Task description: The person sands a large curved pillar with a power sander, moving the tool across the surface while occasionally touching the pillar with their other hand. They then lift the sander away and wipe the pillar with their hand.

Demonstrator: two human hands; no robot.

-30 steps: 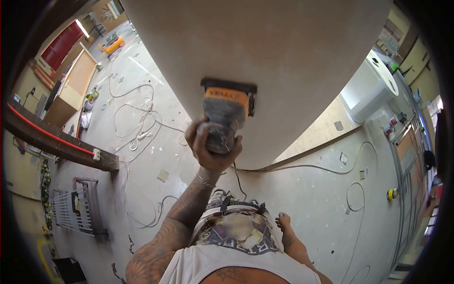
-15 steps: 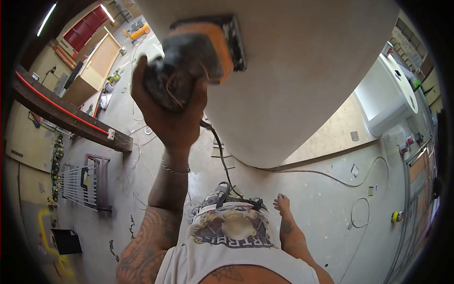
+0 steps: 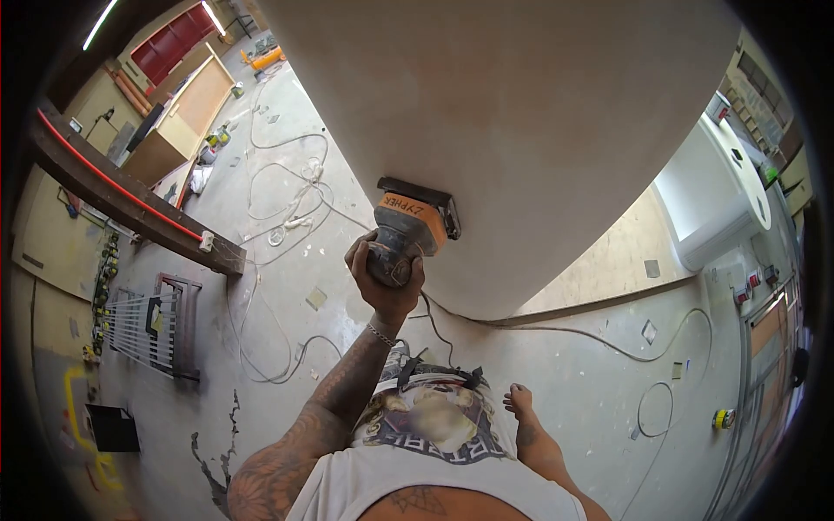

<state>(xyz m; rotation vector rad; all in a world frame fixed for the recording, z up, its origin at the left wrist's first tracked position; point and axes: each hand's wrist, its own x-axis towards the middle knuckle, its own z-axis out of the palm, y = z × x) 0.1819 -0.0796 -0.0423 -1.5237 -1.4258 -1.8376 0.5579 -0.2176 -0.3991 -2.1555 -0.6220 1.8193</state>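
My left hand [image 3: 393, 286] is wrapped round the dark rear body of an orange and black electric sander [image 3: 412, 221]. The sander's flat pad lies against a large, pale, smooth curved panel [image 3: 539, 148], low on its left side. From the sander a dark power cord [image 3: 441, 328] hangs down towards my waist. My right hand [image 3: 519, 399] hangs at my side with its fingers loosely apart, holding nothing.
A long cable [image 3: 599, 340] trails across the floor to the right, with more tangled cables [image 3: 308, 178] on the left. A folded ladder [image 3: 152, 326] and a dark beam [image 3: 130, 191] are at left. A white curved piece [image 3: 708, 195] stands at right.
My left hand has brought the sander down and to the right along the pale panel, from its upper left part to lower down. My right hand stays at my side.
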